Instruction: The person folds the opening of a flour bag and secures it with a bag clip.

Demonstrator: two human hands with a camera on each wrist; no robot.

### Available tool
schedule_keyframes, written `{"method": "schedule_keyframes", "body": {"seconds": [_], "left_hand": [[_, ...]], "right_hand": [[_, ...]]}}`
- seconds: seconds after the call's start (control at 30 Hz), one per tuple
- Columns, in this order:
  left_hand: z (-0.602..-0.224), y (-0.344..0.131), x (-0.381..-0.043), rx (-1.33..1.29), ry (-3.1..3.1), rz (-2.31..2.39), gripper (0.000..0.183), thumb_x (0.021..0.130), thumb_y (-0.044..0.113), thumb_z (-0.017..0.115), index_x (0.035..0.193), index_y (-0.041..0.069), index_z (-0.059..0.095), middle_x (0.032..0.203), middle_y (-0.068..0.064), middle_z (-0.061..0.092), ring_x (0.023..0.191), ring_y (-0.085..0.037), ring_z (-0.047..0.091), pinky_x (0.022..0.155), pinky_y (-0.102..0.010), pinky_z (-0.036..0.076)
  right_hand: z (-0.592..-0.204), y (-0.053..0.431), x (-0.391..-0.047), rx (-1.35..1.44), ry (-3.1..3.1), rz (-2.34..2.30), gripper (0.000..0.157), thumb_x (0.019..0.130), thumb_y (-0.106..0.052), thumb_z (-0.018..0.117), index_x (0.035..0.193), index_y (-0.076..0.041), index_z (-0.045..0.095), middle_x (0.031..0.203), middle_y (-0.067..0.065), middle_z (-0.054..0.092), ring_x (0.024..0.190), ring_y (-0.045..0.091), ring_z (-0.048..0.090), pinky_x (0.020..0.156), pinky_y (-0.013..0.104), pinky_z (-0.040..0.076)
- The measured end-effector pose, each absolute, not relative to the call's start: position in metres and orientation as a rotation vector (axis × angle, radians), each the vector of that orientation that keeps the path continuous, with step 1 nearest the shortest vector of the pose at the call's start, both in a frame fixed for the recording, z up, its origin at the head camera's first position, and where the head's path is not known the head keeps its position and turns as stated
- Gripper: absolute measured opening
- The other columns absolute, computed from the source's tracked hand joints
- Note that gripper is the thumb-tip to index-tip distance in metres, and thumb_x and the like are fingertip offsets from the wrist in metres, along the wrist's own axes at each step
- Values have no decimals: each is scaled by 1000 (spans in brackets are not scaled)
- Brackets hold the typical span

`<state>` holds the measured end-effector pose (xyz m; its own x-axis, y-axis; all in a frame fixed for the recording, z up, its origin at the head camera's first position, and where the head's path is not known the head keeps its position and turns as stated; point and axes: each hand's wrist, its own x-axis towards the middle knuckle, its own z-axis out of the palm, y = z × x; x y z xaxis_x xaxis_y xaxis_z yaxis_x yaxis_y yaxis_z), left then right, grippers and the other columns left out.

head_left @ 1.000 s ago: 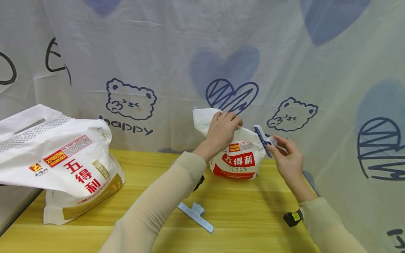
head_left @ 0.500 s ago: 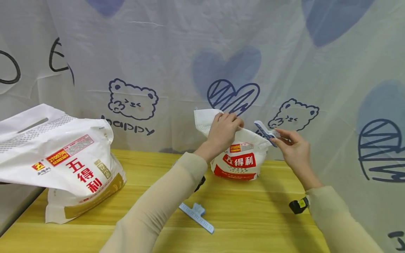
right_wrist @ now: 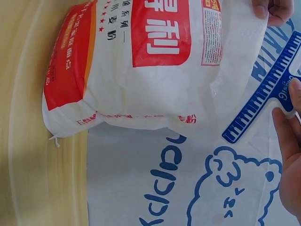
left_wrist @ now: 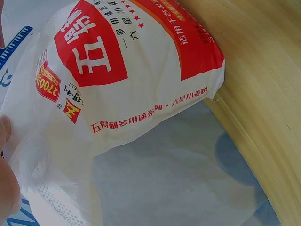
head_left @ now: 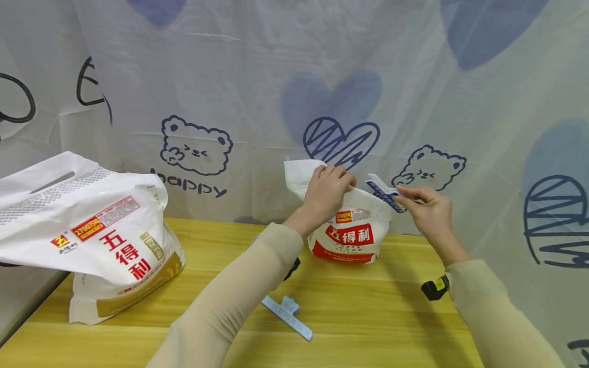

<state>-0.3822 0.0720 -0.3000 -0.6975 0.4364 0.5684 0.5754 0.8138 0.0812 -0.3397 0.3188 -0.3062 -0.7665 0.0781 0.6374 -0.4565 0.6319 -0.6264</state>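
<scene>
A white flour bag [head_left: 349, 235] with red panels stands on the table. My left hand [head_left: 324, 191] grips its gathered top, and the upper flap sticks out to the left of the fingers. My right hand [head_left: 430, 209] pinches the handle of a blue-and-white bag clip [head_left: 386, 196] between thumb and fingers. The clip's two long bars are spread apart, beside the bag's upper right edge. Piano-key markings run along the clip [right_wrist: 263, 89] in the right wrist view. In the left wrist view, only part of my left hand [left_wrist: 7, 186] shows at the edge.
A light blue clip [head_left: 287, 318] lies on the wooden table [head_left: 368, 327] in front of the bag. At left stands a larger white flour bag [head_left: 115, 240] with a gold base and a cut-out handle. A printed cloth backdrop [head_left: 248, 92] hangs behind.
My right hand has moved slightly up and to the right, tilting the clip flatter, and the clip's bars have spread apart. My left hand keeps its grip on the bag top.
</scene>
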Motion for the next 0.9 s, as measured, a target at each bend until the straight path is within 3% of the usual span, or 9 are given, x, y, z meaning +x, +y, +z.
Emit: {"method": "schedule_keyframes", "body": {"seconds": [0.27, 0.57, 0.9], "left_hand": [[-299, 73, -382, -738, -2436, -363, 17, 107, 17, 57, 117, 21, 69, 121, 5, 65, 122, -17, 54, 118, -42, 34], [-300, 72, -384, -731, -2367, -365, 15, 108, 24, 57, 117, 17, 68, 117, 4, 66, 118, -17, 56, 114, -41, 38], [-300, 70, -385, -732, -2340, -342, 15, 108, 25, 56, 117, 17, 67, 117, 3, 66, 117, -18, 58, 111, -41, 41]], "right_hand": [[-302, 320, -348, 353, -2271, 1107, 20, 89, -14, 83, 104, -1, 80, 101, -10, 78, 86, -6, 66, 67, 10, 51], [-302, 317, -354, 309, -2397, 1030, 21, 91, -18, 81, 106, -3, 80, 111, 12, 77, 83, 0, 64, 65, 12, 51], [-302, 315, -360, 362, -2457, 915, 16, 91, -13, 81, 105, -6, 81, 103, 11, 77, 85, 13, 66, 66, 10, 51]]}}
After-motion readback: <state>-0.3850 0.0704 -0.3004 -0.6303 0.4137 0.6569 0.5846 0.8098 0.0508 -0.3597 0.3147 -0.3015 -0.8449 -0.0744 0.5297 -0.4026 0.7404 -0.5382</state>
